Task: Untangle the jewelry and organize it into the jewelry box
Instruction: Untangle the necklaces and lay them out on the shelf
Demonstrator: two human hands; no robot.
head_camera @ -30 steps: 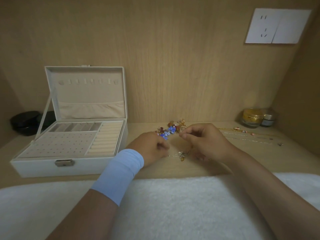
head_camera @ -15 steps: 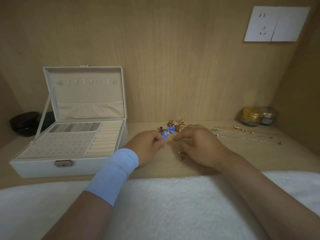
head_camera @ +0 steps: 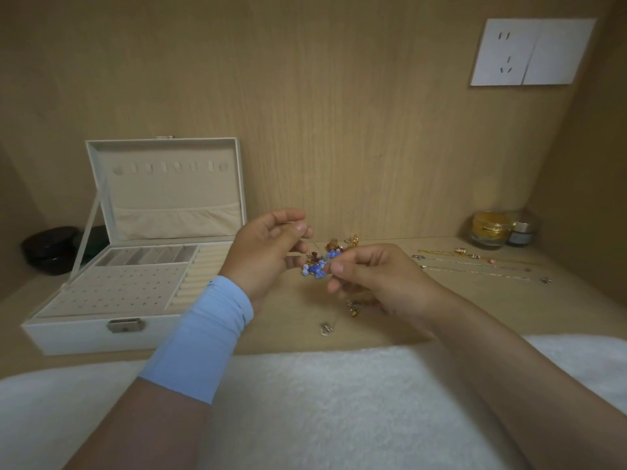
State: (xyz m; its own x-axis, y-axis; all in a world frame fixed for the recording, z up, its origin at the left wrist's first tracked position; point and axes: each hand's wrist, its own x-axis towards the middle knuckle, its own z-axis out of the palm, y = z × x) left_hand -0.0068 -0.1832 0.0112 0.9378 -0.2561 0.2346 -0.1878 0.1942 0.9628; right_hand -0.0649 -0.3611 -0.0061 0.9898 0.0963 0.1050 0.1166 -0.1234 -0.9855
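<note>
Head view: left hand and right hand each pinch thin pendant chain above desk; jewelry box open, left.

- jewelry box: matt white leather-like shell, soft cream velvety lining, dull metal clasp
- shelf: matt wood grain
- towel: fluffy white cloth
- beads: glossy blue
- necklace: fine silvery metal
- jars: shiny glass, gold lid
- sleeve: smooth light-blue cloth
</note>
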